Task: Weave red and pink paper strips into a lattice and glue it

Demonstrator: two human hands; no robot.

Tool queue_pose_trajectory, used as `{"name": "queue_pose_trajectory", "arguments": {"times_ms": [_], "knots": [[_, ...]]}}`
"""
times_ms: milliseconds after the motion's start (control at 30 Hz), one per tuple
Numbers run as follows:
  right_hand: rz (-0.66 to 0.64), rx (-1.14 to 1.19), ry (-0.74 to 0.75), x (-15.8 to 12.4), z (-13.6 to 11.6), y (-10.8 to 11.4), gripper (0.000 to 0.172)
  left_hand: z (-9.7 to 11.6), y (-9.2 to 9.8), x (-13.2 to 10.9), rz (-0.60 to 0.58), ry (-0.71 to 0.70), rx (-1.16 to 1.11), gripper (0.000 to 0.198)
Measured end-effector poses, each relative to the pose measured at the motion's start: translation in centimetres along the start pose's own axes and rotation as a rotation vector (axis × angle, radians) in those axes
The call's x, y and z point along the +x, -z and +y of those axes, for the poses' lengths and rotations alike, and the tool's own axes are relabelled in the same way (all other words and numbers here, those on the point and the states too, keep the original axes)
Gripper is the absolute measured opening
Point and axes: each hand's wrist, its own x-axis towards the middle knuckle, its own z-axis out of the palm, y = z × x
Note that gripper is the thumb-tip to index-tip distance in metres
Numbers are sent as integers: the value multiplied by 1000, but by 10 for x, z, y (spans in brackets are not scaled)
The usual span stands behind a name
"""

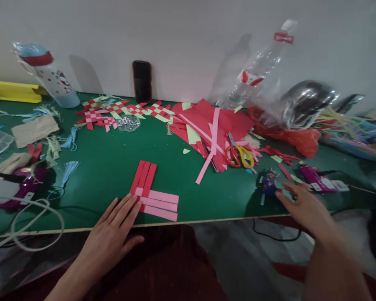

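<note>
A woven piece of red strips [143, 175] and pink strips [161, 205] lies near the table's front edge, its checked corner under the fingertips of my left hand [115, 228]. That hand is flat with its fingers stretched out and the thumb apart. Over on the right, my right hand [303, 209] reaches in from the side with thumb and fingers apart. Its thumb tip is at a small dark blue shiny object [270, 184], whose kind I cannot make out; whether they touch is unclear.
Red sheets [238, 119] and scissors [240, 154] with red and yellow handles lie at centre right. Behind stand a phone [142, 81], a water bottle [54, 75] and a clear plastic bottle [253, 75]. Purple corded devices lie left [31, 184] and right [321, 179]. Tassels [69, 171] lie left.
</note>
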Motion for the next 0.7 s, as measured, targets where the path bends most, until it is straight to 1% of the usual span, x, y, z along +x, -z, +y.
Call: {"name": "queue_pose_trajectory", "arguments": {"times_ms": [67, 133, 267, 333, 400, 500, 567, 633, 700], "knots": [[-60, 83, -3, -9, -3, -4, 43, 0, 0, 0, 10, -1, -7, 78], [-80, 147, -48, -15, -8, -5, 46, -1, -1, -1, 22, -4, -16, 78], [-75, 298, -113, -14, -20, 0, 52, -1, -4, -3, 33, 0, -24, 77], [-61, 405, -136, -12, -24, 4, 50, -1, -5, -4, 38, 5, -33, 77], [-16, 520, -199, -9, -27, 8, 43, -1, -6, -4, 44, 5, -43, 76], [98, 733, -346, -9, -31, 19, 33, -1, -5, -4, 52, -10, -50, 75], [152, 917, -417, -11, -37, 30, 34, -1, -4, -3, 58, -14, -52, 74], [152, 1105, -443, -17, -48, 42, 39, 0, -4, -3, 61, -8, -52, 73], [110, 1269, -438, -24, -64, 53, 42, 0, -4, -3, 64, -4, -52, 73]]}}
